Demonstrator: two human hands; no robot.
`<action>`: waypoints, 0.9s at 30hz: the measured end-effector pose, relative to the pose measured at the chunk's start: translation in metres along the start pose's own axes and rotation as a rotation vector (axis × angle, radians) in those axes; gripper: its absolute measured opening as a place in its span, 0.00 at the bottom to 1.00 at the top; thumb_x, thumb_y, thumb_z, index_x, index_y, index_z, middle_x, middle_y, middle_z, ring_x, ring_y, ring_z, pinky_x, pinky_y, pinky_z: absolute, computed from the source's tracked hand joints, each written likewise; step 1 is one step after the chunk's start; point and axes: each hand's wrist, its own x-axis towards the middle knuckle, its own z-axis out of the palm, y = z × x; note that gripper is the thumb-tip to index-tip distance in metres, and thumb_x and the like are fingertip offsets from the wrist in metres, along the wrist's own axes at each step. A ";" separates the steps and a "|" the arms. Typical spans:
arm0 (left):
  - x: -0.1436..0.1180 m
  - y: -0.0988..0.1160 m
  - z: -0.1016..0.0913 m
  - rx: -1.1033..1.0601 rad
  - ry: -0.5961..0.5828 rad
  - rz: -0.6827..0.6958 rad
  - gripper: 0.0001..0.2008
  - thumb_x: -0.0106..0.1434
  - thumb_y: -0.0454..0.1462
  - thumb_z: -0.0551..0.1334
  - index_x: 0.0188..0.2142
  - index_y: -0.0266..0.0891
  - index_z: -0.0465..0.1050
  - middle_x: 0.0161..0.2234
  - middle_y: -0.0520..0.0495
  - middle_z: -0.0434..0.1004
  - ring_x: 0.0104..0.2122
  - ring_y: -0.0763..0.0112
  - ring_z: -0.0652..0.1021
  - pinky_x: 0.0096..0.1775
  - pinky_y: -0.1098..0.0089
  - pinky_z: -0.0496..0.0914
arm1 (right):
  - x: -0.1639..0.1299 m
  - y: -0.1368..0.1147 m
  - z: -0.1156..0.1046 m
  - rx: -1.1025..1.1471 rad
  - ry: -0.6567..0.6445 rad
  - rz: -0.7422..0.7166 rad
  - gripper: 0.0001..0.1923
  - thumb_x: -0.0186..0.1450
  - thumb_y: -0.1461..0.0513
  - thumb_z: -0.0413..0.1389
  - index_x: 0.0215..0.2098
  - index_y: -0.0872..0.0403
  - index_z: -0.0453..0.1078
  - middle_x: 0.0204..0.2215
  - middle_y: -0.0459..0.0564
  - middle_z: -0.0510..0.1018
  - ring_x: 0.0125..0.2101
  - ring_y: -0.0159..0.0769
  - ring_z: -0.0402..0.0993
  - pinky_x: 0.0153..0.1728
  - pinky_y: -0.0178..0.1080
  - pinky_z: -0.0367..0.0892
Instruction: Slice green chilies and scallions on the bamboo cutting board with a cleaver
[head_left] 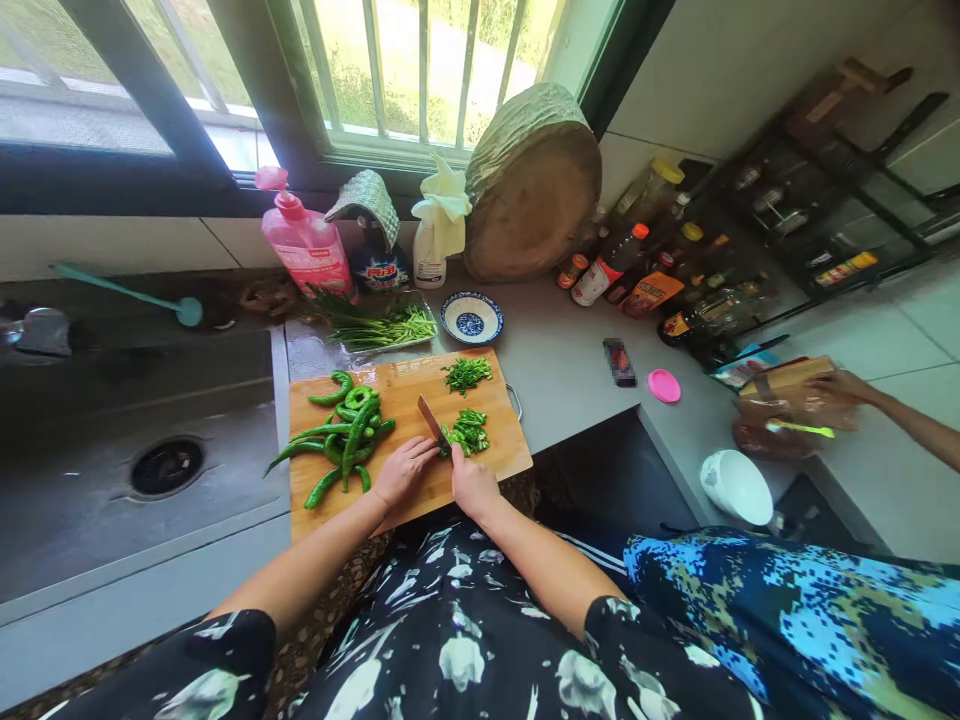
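Your knife with its narrow brownish blade (432, 421) stands over the middle of the rectangular wooden cutting board (405, 385), its tip pointing away from you and its edge just beside the pile of chopped green pepper pieces (466, 434); your right hand (471, 483) is closed round the handle, fingers curled together, the handle itself hidden inside your grip; your left hand (403, 470) lies flat-knuckled on the board just left of the blade, fingers pressed together and bent, though whether they pin a pepper under them you cannot tell from here. To the left on the same board lies a loose heap of whole long green chilli peppers (341, 435), some hanging over the board's left edge; a smaller mound of finely cut greens (466, 374) sits near the far right corner. Beyond the board, a bunch of green garlic shoots (375, 325) rests on a tray, with a blue-and-white patterned saucer (471, 319) beside it; a pink pump bottle (304, 238) and a round tree-trunk chopping block (532, 185) lean at the window wall. The grey steel sink (135, 450) lies to your left; at the far right another person's hand (840, 385) touches a bag on the counter, near a white bowl (736, 486).
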 end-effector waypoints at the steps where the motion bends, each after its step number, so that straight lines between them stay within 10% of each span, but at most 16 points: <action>1: 0.000 0.000 -0.001 0.000 0.002 0.005 0.18 0.65 0.34 0.46 0.48 0.37 0.70 0.48 0.44 0.73 0.50 0.68 0.70 0.54 0.61 0.64 | 0.005 -0.001 -0.001 0.003 0.014 0.003 0.26 0.64 0.66 0.43 0.60 0.62 0.48 0.34 0.60 0.77 0.33 0.42 0.76 0.33 0.38 0.70; 27: -0.001 -0.001 0.000 -0.071 0.109 -0.025 0.17 0.65 0.35 0.47 0.44 0.38 0.72 0.45 0.44 0.74 0.49 0.68 0.71 0.51 0.61 0.67 | -0.003 0.002 -0.013 -0.022 -0.003 -0.004 0.30 0.63 0.66 0.45 0.62 0.61 0.45 0.32 0.58 0.77 0.31 0.44 0.76 0.33 0.40 0.69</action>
